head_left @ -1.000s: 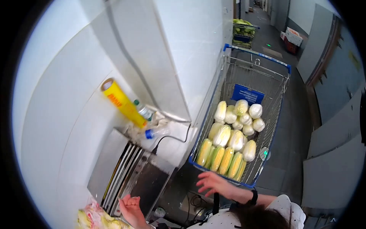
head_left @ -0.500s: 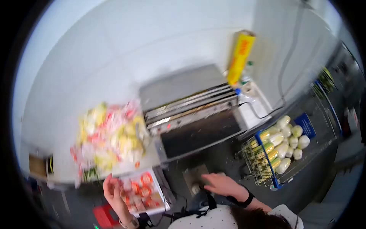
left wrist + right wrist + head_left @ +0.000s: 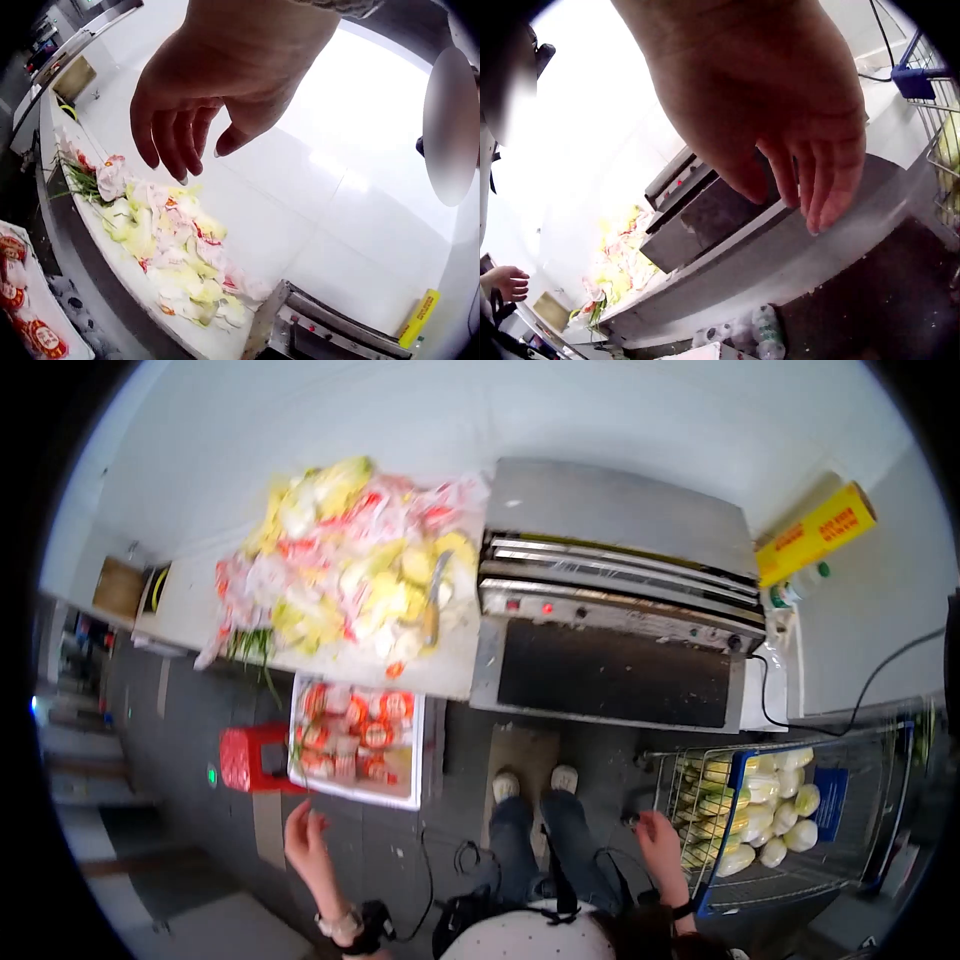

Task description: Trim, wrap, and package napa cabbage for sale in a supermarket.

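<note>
Nothing is held by either hand. My left hand (image 3: 308,850) hangs in the air just below the white box (image 3: 420,760) of wrapped red-and-white packs (image 3: 375,734); in the left wrist view the same hand (image 3: 217,82) has loosely bent fingers. My right hand (image 3: 661,848) is beside the cart (image 3: 735,800) that holds cabbages (image 3: 762,788), and in the right wrist view this hand (image 3: 780,112) hangs with relaxed fingers. Leaves and plastic wrappings (image 3: 350,575) lie piled on the counter (image 3: 455,665), with a knife (image 3: 434,600) on them.
A metal wrapping machine (image 3: 610,590) stands on the counter beside the pile. Right of it are a yellow roll box (image 3: 815,535) and a bottle (image 3: 800,585). A red stool (image 3: 240,758) stands by the white box, and cables (image 3: 430,890) lie on the floor.
The head view has swung left, from the cart toward the counter and leaf pile. Both hands remain empty; the right hand now hangs lower in the view.
</note>
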Demonstrator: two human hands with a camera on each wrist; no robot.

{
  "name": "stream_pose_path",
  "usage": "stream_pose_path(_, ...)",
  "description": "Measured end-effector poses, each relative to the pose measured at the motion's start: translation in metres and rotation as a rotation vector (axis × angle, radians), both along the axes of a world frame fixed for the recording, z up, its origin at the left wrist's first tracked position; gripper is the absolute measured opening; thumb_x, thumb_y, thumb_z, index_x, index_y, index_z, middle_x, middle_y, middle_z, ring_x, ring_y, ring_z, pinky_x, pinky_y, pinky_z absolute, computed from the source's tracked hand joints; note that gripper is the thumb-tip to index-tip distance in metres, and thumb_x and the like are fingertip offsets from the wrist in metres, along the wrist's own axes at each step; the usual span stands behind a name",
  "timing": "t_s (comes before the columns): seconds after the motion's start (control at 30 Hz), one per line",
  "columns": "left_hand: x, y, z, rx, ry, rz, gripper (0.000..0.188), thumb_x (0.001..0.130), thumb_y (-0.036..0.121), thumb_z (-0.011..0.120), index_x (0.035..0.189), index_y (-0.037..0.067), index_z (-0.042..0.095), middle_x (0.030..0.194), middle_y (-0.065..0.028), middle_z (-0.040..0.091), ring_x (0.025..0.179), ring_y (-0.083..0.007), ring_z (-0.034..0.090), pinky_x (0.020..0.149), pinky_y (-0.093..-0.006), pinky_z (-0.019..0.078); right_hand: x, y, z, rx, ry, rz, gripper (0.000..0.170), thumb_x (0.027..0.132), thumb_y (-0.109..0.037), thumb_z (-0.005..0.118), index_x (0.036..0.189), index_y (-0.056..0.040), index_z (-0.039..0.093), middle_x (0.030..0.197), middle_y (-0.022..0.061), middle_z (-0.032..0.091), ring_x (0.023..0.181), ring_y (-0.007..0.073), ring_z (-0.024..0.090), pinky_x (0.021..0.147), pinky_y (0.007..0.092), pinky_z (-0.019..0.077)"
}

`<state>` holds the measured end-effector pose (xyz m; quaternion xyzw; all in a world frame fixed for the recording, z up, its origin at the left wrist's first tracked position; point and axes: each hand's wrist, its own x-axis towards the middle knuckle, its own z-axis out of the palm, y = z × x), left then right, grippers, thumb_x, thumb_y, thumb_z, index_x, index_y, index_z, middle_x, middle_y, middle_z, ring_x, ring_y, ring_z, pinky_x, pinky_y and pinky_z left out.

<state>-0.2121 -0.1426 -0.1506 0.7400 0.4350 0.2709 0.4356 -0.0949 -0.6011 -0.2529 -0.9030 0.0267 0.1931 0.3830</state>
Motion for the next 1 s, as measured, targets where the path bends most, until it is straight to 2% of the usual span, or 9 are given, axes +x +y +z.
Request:
stream_pose_path(0.23, -0.011, -0.063, -0.005, -0.062, 0.019, 0.107, 0.018, 0.087, 0.006, 0.051, 0.102, -0.002, 0.058, 0.078, -0.0035, 0.058, 0.073, -0.009, 0.054, 0.068, -0.021, 0.0433, 0.065, 0.038, 0.049, 0.239, -0.174, 0.156, 0.011, 0.079, 0.0, 0.055, 0.088, -0.0014, 0.062, 0.076, 0.0092, 0.06, 0.064, 0.016, 0.055, 0.06, 0.0255, 0.0436)
stream_pose_path(0.47, -0.059, -0.074, 0.007, 0.007, 0.09, 0.235, 0.02, 0.089, 0.007, 0.049, 0.105, -0.002, 0.057, 0.082, -0.0047, 0.059, 0.075, -0.0097, 0.055, 0.071, -0.0216, 0.0448, 0.11, 0.076, 0.051, 0.255, -0.27, 0.369, 0.014, 0.079, 0.004, 0.053, 0.091, -0.0012, 0.06, 0.083, 0.0101, 0.057, 0.076, 0.0204, 0.057, 0.068, 0.0275, 0.0437)
stream_pose_path(0.57, -0.08, -0.063, 0.002, -0.033, 0.006, 0.331, 0.022, 0.089, 0.008, 0.049, 0.107, -0.002, 0.057, 0.085, -0.0057, 0.061, 0.077, -0.011, 0.057, 0.073, -0.0228, 0.0467, 0.113, 0.118, 0.048, 0.292, -0.211, 0.47, 0.017, 0.079, 0.003, 0.053, 0.093, -0.0031, 0.061, 0.088, 0.0102, 0.059, 0.082, 0.0224, 0.059, 0.069, 0.0285, 0.0448)
stream_pose_path(0.63, -0.089, -0.053, 0.002, -0.038, 0.02, 0.348, 0.022, 0.089, 0.008, 0.049, 0.107, -0.002, 0.056, 0.087, -0.0062, 0.061, 0.079, -0.011, 0.057, 0.074, -0.0228, 0.0458, 0.108, 0.155, 0.048, 0.107, -0.589, 0.704, 0.019, 0.079, 0.003, 0.053, 0.095, -0.0047, 0.061, 0.091, 0.0101, 0.06, 0.084, 0.0228, 0.06, 0.069, 0.0287, 0.0457)
stream_pose_path(0.73, -0.11, -0.027, -0.002, -0.027, -0.007, 0.318, 0.024, 0.09, 0.011, 0.05, 0.109, -0.001, 0.057, 0.088, -0.0066, 0.061, 0.08, -0.0118, 0.058, 0.075, -0.0235, 0.0458, 0.088, 0.209, 0.048, 0.081, -0.598, 0.829, 0.01, 0.079, -0.002, 0.056, 0.087, -0.0051, 0.062, 0.082, 0.0091, 0.062, 0.076, 0.0222, 0.062, 0.063, 0.0314, 0.0474)
stream_pose_path(0.8, -0.127, -0.001, -0.001, -0.032, -0.006, 0.309, 0.025, 0.09, 0.012, 0.05, 0.11, -0.001, 0.057, 0.088, -0.0067, 0.062, 0.08, -0.0121, 0.058, 0.075, -0.0238, 0.0457, 0.066, 0.244, 0.05, 0.14, -0.081, 0.735, 0.006, 0.079, -0.005, 0.058, 0.082, -0.0041, 0.063, 0.076, 0.0084, 0.062, 0.07, 0.0215, 0.062, 0.059, 0.0332, 0.0474)
stream_pose_path(0.93, -0.158, 0.052, 0.009, -0.046, -0.012, 0.303, 0.024, 0.089, 0.011, 0.051, 0.108, -0.001, 0.058, 0.092, -0.0068, 0.061, 0.083, -0.0115, 0.058, 0.077, -0.0235, 0.0443, 0.032, 0.32, 0.022, -0.097, -0.356, 0.969, 0.006, 0.078, -0.008, 0.059, 0.077, -0.0033, 0.062, 0.067, 0.0077, 0.06, 0.065, 0.0253, 0.061, 0.062, 0.036, 0.0478)
stream_pose_path(0.97, -0.164, 0.062, 0.01, -0.032, -0.004, 0.285, 0.023, 0.089, 0.011, 0.051, 0.108, -0.001, 0.058, 0.093, -0.0069, 0.061, 0.084, -0.0115, 0.057, 0.078, -0.0234, 0.0441, 0.023, 0.335, 0.014, 0.068, -0.256, 0.97, 0.013, 0.075, -0.004, 0.06, 0.088, -0.005, 0.062, 0.085, 0.0094, 0.062, 0.077, 0.0282, 0.06, 0.074, 0.0373, 0.047)
stream_pose_path(1.0, -0.166, 0.073, 0.015, -0.017, 0.007, 0.267, 0.023, 0.089, 0.01, 0.051, 0.107, -0.001, 0.058, 0.094, -0.0071, 0.061, 0.085, -0.0116, 0.057, 0.078, -0.0233, 0.0439, 0.009, 0.355, 0.017, 0.165, -0.541, 1.018, 0.031, 0.072, -0.002, 0.06, 0.102, -0.0079, 0.059, 0.111, 0.0118, 0.055, 0.094, 0.0296, 0.056, 0.084, 0.0376, 0.0437)
